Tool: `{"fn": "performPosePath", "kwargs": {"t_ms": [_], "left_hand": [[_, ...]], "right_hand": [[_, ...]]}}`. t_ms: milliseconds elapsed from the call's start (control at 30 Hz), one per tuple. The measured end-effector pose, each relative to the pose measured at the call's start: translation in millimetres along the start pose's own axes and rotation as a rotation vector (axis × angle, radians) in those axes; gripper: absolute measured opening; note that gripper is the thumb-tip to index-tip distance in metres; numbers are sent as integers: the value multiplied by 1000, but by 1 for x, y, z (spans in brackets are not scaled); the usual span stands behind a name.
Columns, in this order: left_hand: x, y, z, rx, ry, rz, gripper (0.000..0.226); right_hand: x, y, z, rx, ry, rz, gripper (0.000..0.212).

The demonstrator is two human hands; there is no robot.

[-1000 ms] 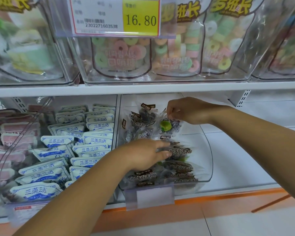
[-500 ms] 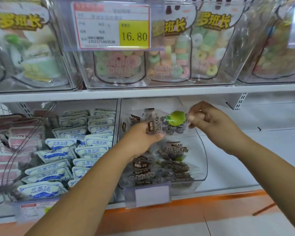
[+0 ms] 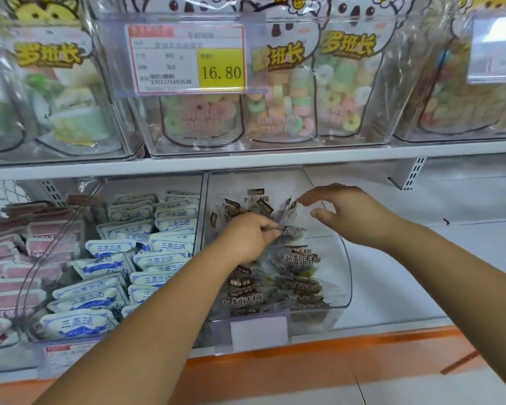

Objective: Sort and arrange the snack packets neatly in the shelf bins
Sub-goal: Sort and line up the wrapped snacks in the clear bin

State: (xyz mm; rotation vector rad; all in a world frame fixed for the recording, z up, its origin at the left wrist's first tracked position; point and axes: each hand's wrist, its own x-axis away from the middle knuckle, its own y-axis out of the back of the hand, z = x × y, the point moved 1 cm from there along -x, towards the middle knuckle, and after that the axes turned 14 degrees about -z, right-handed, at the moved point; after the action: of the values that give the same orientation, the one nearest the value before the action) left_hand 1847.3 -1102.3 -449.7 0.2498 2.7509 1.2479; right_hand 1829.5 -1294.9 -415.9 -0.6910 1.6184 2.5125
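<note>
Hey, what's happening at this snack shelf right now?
A person is tidying the clear bin of dark plum packets. The left hand pinches one plum packet above the rest. The right hand is open, fingers spread beside it, holding nothing.

Two white shelf boards. Upper shelf [image 3: 246, 164]: three clear bins side by side, left bin [image 3: 123, 141], middle bin [image 3: 275, 148] with a 16.80 price tag [image 3: 187, 58] on its front, right bin [image 3: 406, 135], all holding upright candy bags. Lower shelf [image 3: 421, 273], orange front strip [image 3: 362, 347]: pink-packet bin [image 3: 30, 276] at left, blue-and-white packet bin [image 3: 199, 217] just beside it, dark packets [image 3: 301, 260] in a curved-front bin [image 3: 341, 267] touching that. Bare white board to the right.
</note>
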Motion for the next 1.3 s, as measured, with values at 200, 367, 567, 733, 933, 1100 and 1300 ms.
{"fn": "performPosePath", "kwargs": {"t_ms": [200, 367, 567, 733, 933, 1100, 1300], "left_hand": [[17, 3, 3, -11, 39, 242, 52], [16, 2, 2, -96, 30, 305, 50], [11, 2, 4, -94, 27, 315, 47], [13, -1, 11, -28, 37, 269, 50], [14, -3, 12, 7, 74, 195, 55], [20, 0, 12, -9, 52, 114, 58], [26, 7, 10, 30, 89, 62, 51]], "right_hand": [[-59, -21, -1, 296, 37, 306, 33], [-84, -51, -4, 539, 177, 361, 22], [-79, -55, -10, 456, 245, 270, 14], [-81, -51, -7, 284, 125, 263, 14], [-70, -43, 3, 357, 55, 523, 23], [-73, -31, 25, 152, -9, 283, 35], [-74, -55, 39, 66, -50, 383, 46]]}}
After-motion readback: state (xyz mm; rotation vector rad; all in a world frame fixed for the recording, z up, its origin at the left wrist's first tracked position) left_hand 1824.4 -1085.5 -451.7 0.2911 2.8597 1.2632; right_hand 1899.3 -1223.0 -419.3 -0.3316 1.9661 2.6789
